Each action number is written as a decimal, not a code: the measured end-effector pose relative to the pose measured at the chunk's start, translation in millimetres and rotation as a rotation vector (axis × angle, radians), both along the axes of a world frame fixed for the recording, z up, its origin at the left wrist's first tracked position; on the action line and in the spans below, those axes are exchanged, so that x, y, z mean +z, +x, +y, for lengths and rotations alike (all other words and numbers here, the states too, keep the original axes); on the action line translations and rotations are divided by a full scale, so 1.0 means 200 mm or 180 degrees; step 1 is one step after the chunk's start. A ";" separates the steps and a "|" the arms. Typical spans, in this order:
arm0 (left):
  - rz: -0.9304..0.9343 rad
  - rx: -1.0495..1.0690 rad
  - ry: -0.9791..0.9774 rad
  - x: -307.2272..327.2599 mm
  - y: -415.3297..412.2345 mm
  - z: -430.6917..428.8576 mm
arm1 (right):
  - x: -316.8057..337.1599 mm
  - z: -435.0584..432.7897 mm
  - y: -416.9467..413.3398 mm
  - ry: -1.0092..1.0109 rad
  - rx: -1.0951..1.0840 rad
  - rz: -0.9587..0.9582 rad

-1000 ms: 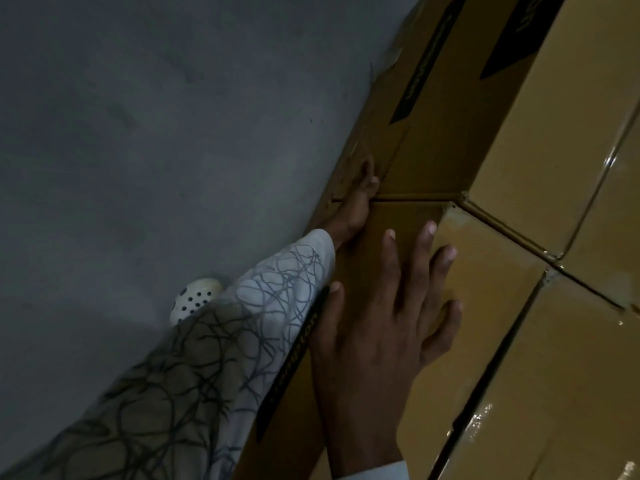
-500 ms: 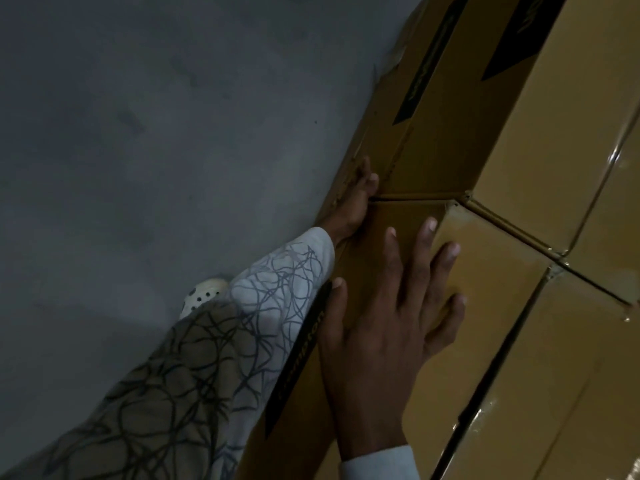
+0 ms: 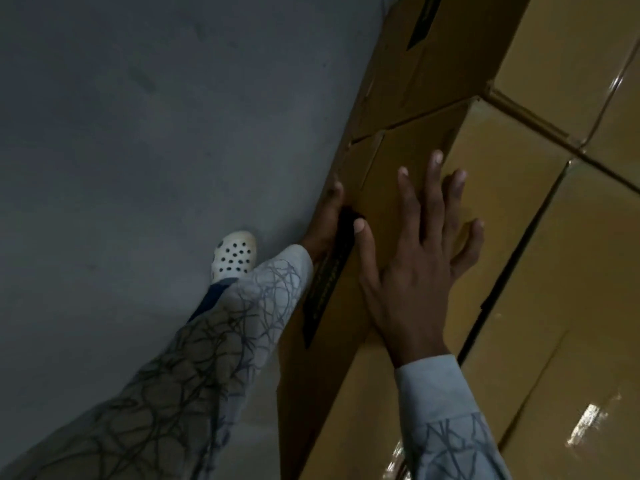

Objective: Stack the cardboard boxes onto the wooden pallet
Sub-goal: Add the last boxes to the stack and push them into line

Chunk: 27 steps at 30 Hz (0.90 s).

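A brown cardboard box [image 3: 502,202] with taped seams sits in a tight stack of like boxes. My right hand [image 3: 419,258] lies flat on its top near the left edge, fingers spread and straight. My left hand [image 3: 325,220] reaches down the box's dark side face, fingers straight against the cardboard; most of it is hidden behind the edge. A second box [image 3: 433,74] adjoins farther back, and another box [image 3: 571,341] lies to the right. No pallet is visible.
Bare grey concrete floor [image 3: 138,168] fills the left half. My foot in a white perforated clog [image 3: 233,254] stands close to the stack's side. A black printed strip [image 3: 325,282] runs along the box's side.
My left hand slid back along the box's side toward me. My right hand drew back slightly on the top. The view shifted, showing more of my foot and right sleeve.
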<state>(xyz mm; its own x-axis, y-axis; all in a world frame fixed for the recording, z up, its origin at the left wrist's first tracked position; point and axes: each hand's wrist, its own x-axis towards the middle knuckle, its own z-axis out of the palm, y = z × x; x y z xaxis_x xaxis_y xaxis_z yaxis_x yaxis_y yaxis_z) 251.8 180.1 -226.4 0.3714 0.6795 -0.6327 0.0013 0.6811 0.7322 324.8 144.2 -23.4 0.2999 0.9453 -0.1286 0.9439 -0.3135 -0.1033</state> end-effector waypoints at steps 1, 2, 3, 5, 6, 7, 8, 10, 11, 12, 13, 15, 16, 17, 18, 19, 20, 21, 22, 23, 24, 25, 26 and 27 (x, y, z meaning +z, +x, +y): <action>0.0073 -0.0004 -0.0081 0.03 -0.04 0.00 | 0.01 -0.04 -0.01 0.0036 0.0053 -0.0038; 0.0051 -0.0056 -0.0180 0.02 -0.07 -0.02 | 0.02 -0.08 -0.01 0.0079 0.0041 0.0091; 0.0098 0.0037 -0.0484 0.05 -0.11 -0.06 | 0.04 -0.14 -0.02 0.0122 -0.0022 0.0200; 0.0202 0.0299 -0.0991 0.23 -0.21 -0.21 | 0.09 -0.31 -0.06 0.0228 -0.0241 0.0429; 0.0295 0.0411 -0.1076 0.33 -0.25 -0.33 | 0.12 -0.41 -0.08 0.0294 -0.0339 0.0511; 0.0547 0.0377 -0.1192 0.39 -0.28 -0.47 | 0.14 -0.51 -0.09 0.0341 -0.0433 0.0603; 0.0634 0.0451 -0.1250 0.45 -0.31 -0.62 | 0.16 -0.62 -0.10 0.0384 -0.0539 0.0682; 0.0271 0.0020 -0.1385 0.49 -0.32 -0.93 | 0.20 -0.87 -0.12 0.0484 -0.0694 0.0767; 0.0139 -0.0041 -0.1376 0.51 -0.32 -1.05 | 0.21 -1.00 -0.12 0.0527 -0.0716 0.0829; 0.0177 0.0001 -0.1298 0.48 -0.35 -1.11 | 0.23 -1.13 -0.12 0.0560 -0.0741 0.0900; 0.0290 0.0256 -0.1349 0.42 -0.41 -1.14 | 0.25 -1.25 -0.12 0.0584 -0.0778 0.0967; 0.0619 0.0500 -0.1195 0.22 -0.57 -1.17 | 0.32 -1.52 -0.10 0.0600 -0.0913 0.1062; 0.0768 0.0530 -0.1178 0.22 -0.62 -1.15 | 0.36 -1.66 -0.08 0.0641 -0.1035 0.1158; 0.0832 0.0454 -0.0844 0.32 -0.64 -1.18 | 0.41 -1.80 -0.07 0.0672 -0.1172 0.1226; 0.0934 0.0301 -0.0460 0.52 -0.62 -1.24 | 0.46 -1.95 -0.05 0.0689 -0.1324 0.1269; 0.1116 0.0062 0.0146 0.84 -0.56 -1.33 | 0.50 -2.09 -0.03 0.0695 -0.1486 0.1331; 0.1379 -0.0394 0.0911 1.23 -0.48 -1.46 | 0.53 -2.23 -0.03 0.0703 -0.1692 0.1437; 0.1602 -0.0899 0.1498 1.40 -0.45 -1.57 | 0.55 -2.35 -0.02 0.0717 -0.1935 0.1552; 0.1755 -0.1448 0.2054 1.50 -0.43 -1.68 | 0.57 -2.47 -0.02 0.0747 -0.2202 0.1662; 0.1814 -0.1980 0.2414 1.58 -0.40 -1.76 | 0.58 -2.58 -0.03 0.0801 -0.2484 0.1756; 0.1759 -0.2472 0.2592 1.62 -0.37 -1.84 | 0.59 -2.66 -0.04 0.0842 -0.2784 0.1851; 0.1713 -0.2901 0.2726 1.64 -0.33 -1.90 | 0.59 -2.73 -0.06 0.0868 -0.3091 0.1969; 0.1709 -0.3294 0.2925 1.64 -0.28 -1.93 | 0.59 -2.78 -0.08 0.0893 -0.3401 0.2112; 0.1741 -0.3610 0.3193 1.66 -0.22 -1.96 | 0.57 -2.82 -0.09 0.0923 -0.3694 0.2277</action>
<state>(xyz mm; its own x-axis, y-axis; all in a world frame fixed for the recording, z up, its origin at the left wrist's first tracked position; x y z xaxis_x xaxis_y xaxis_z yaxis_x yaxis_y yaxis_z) 208.1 -212.8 106.4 0.8369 0.4266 -0.3430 0.5444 -0.5835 0.6027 306.5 -419.3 91.6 0.8749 0.2239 -0.4294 -0.1220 -0.7563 -0.6428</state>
